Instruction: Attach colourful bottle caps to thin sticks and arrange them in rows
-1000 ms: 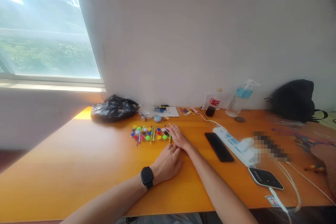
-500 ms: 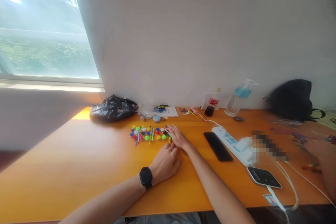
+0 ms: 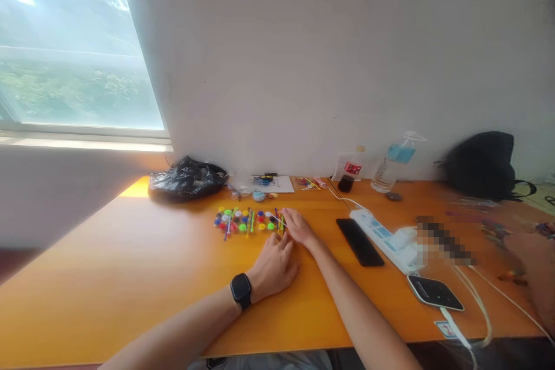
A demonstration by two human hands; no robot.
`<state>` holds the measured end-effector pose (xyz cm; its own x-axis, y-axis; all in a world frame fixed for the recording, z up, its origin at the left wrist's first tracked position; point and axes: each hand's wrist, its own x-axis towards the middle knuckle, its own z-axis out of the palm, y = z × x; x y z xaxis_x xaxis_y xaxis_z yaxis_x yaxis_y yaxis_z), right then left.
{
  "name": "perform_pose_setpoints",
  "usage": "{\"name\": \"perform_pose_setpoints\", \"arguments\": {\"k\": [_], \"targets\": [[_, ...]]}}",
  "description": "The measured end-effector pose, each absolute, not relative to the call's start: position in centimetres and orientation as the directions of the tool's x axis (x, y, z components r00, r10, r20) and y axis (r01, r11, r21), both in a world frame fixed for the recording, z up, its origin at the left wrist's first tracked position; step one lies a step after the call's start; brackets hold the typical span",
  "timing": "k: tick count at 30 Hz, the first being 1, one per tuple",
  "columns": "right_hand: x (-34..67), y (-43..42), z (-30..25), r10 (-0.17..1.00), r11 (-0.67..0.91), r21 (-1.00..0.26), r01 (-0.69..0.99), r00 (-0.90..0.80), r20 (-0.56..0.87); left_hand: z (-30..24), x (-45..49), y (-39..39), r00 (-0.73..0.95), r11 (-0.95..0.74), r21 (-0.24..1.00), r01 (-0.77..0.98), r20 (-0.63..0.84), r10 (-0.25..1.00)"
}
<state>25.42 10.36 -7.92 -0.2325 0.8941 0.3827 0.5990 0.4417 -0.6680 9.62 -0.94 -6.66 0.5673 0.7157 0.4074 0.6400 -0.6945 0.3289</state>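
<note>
Small round caps in several colours lie in groups on the table, among them a green cap [image 3: 242, 228]. Thin plastic sticks, such as a blue-purple stick [image 3: 227, 228] and a yellow stick [image 3: 248, 224], lie lengthwise between the groups. My right hand [image 3: 298, 228] is at the right end of this row, its fingers closed on a thin white stick [image 3: 277, 219] that slants over the caps. Just below, my left hand [image 3: 274, 263], with a black watch [image 3: 241, 289] on the wrist, rests with fingers apart near the lower ends of the rightmost sticks.
A black plastic bag [image 3: 187, 179], a paper sheet [image 3: 284, 184] and a small round tin [image 3: 258, 196] stand along the wall. To the right are a black phone [image 3: 359, 242], a power strip [image 3: 381, 240], bottles and a black backpack [image 3: 481, 165]. Another person's hand [image 3: 526, 251] is at far right.
My right hand has shifted slightly right, and a white stick now shows at its fingertips. My left hand's fingers have spread a little. The other person's hand has moved slightly.
</note>
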Motion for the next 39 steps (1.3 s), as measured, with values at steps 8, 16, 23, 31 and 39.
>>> {"name": "perform_pose_setpoints", "arguments": {"k": [8, 16, 23, 31, 39], "targets": [[26.4, 10.6, -7.3, 0.948, 0.261, -0.722, 0.641, -0.029, 0.317, -7.1, 9.8, -1.3, 0.507, -0.616, 0.312, 0.723, 0.365, 0.781], [24.8, 10.2, -8.1, 0.994, 0.092, -0.91, 0.403, 0.016, 0.107, -7.2, 9.6, -1.0, 0.522, -0.648, 0.372, 0.664, 0.39, 0.759], [24.7, 9.3, -7.1, 0.921, 0.365, -0.711, 0.601, -0.123, 0.369, -7.5, 9.8, -1.0, 0.544, -0.69, 0.38, 0.616, 0.429, 0.721], [22.9, 9.0, -7.9, 0.974, 0.221, -0.902, 0.37, -0.134, 0.183, -7.3, 9.5, -0.9, 0.546, -0.705, 0.398, 0.587, 0.449, 0.707], [22.7, 9.4, -8.4, 0.977, 0.213, -0.926, 0.313, -0.097, 0.191, -6.9, 9.4, -1.1, 0.544, -0.699, 0.407, 0.588, 0.44, 0.714]]}}
